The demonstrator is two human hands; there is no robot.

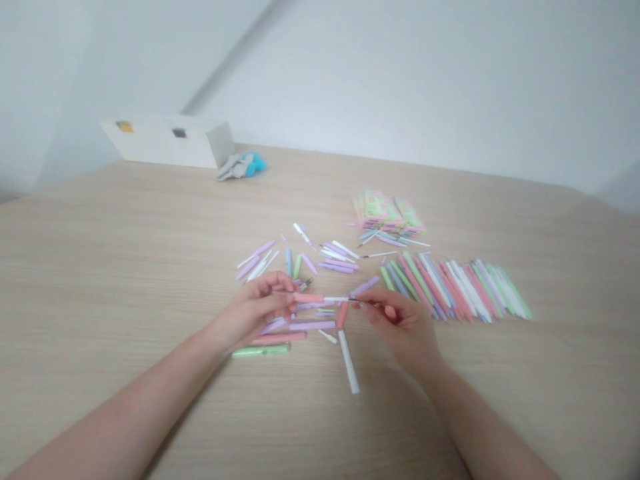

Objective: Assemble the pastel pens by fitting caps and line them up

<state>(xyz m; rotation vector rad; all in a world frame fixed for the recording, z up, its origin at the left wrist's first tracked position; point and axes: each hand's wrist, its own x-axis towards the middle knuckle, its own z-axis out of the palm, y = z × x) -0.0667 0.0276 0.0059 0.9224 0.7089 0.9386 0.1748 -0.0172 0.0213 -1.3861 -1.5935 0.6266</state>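
My left hand (265, 305), fingers pinched, grips a pink pen barrel (309, 299) above the middle of the table. A thin white pen refill (336, 299) sticks out of the barrel's right end. The dark tip of this refill is between the thumb and fingers of my right hand (400, 323). A small orange-pink piece (390, 312) shows by the curled fingers of my right hand; how it is held is unclear. Below the hands lie a white pen part (349, 363), a lilac barrel (313, 326) and a green barrel (261, 351).
Right of my hands lies a row of pastel pens (455, 287). Loose pen parts (340, 257) are scattered beyond my hands. Farther back are stacked green-and-pink packets (385, 210), a white box (165, 143) and a crumpled grey-and-blue item (243, 165). A wall stands behind.
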